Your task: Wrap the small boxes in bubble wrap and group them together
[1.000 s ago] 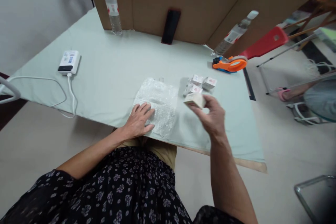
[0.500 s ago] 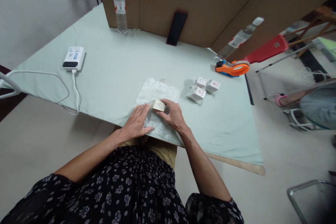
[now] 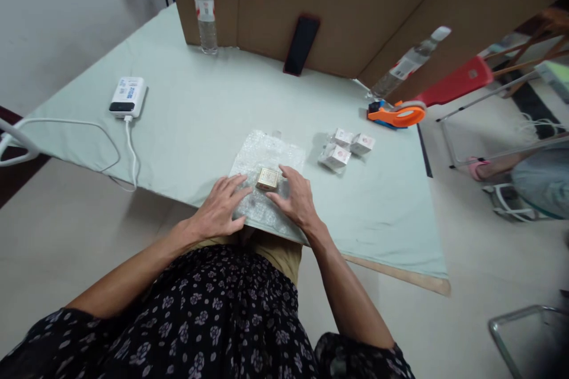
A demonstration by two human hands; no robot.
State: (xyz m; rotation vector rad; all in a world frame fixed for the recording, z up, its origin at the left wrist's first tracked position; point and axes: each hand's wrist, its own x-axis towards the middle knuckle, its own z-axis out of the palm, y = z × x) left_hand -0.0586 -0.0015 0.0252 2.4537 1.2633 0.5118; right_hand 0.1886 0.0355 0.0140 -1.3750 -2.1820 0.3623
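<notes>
A small gold box [image 3: 267, 179] with printing on it rests on a sheet of clear bubble wrap [image 3: 254, 151] near the table's front edge. My right hand [image 3: 296, 196] is on the box's right side, thumb and fingers spread around that end with a gap showing between them and the box. Over the left edge of the bubble wrap lies my left hand [image 3: 221, 206], its fingers apart and holding nothing. The fingertips of that hand are a little left of the box.
Right of the wrap sit several small white boxes [image 3: 336, 156] in clear wrapping. An orange tape dispenser [image 3: 402, 115] lies farther right. A power bank [image 3: 128, 96] with a white cable is left. A phone [image 3: 302, 44] and two water bottles [image 3: 205, 12] stand by the cardboard panels [image 3: 267, 0].
My right thumb and fingers have parted from the gold box, which now sits on the bubble wrap. My left hand has shifted slightly left, away from the box.
</notes>
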